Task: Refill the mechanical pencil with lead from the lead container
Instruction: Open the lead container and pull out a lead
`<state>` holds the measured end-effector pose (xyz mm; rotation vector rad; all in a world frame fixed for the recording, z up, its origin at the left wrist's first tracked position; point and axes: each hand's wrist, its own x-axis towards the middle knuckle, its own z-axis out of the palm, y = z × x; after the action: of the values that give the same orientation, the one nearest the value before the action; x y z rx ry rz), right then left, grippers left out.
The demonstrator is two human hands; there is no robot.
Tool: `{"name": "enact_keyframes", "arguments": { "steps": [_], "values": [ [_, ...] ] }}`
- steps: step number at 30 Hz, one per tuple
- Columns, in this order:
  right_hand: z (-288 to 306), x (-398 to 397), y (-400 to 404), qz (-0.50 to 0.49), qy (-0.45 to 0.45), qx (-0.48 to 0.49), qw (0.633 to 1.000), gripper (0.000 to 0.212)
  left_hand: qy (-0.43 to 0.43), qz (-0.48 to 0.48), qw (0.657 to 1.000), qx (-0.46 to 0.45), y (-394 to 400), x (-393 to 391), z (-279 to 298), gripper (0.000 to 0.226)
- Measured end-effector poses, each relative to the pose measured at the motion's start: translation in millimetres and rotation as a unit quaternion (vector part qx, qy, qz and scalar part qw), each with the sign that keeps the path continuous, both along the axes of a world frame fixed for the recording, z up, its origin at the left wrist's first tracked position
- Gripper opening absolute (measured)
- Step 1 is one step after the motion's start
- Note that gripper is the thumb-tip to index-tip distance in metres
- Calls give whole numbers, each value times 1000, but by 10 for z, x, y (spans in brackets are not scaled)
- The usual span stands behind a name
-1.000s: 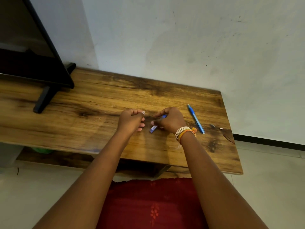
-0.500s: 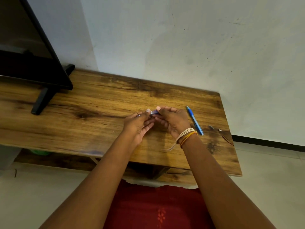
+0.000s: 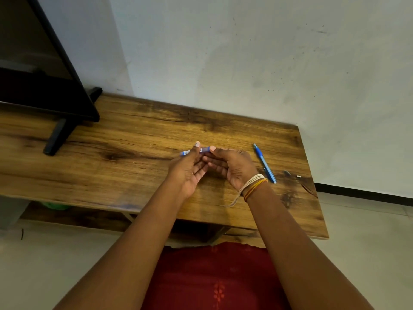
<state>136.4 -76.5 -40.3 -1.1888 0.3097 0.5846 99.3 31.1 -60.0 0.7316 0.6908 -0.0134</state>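
A small blue and white lead container [image 3: 185, 152] is held level above the wooden table [image 3: 134, 171], between both hands. My left hand [image 3: 188, 168] pinches its left part with thumb and fingertips, palm turned up. My right hand [image 3: 232, 167], with thread bands at the wrist, grips its right end [image 3: 205, 149]. The middle of the container is hidden behind my thumb. The blue mechanical pencil [image 3: 264, 163] lies on the table just right of my right hand, tip pointing away. Two small dark and silver pencil parts [image 3: 287, 172] lie further right.
A black screen on a stand [image 3: 55, 139] occupies the table's left end. The wall runs along the table's far edge. The table's right edge [image 3: 312, 175] is near the pencil parts. A lower shelf holds something green [image 3: 55, 206].
Both hands came together and lifted the lead container off the table. It went from my right hand alone to a two-handed hold, now turned level.
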Motion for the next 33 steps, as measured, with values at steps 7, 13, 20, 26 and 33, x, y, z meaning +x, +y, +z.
{"name": "enact_keyframes", "arguments": {
  "steps": [7,13,20,26,33],
  "values": [
    [5,0,0,3,-18,-28,999,35,0,18,1000,7,-39,2,-6,30],
    [-36,14,29,7,-19,-38,999,15,5,-6,1000,10,-5,-16,-12,26],
    [-228,86,73,19,-150,-329,932,9,14,14,999,43,81,-32,-15,29],
    [-362,136,51,26,-257,-484,836,15,30,-4,998,54,156,-49,-15,30],
    [-398,193,192,11,-296,-575,763,23,44,-18,997,62,262,-79,-19,34]
  ]
}}
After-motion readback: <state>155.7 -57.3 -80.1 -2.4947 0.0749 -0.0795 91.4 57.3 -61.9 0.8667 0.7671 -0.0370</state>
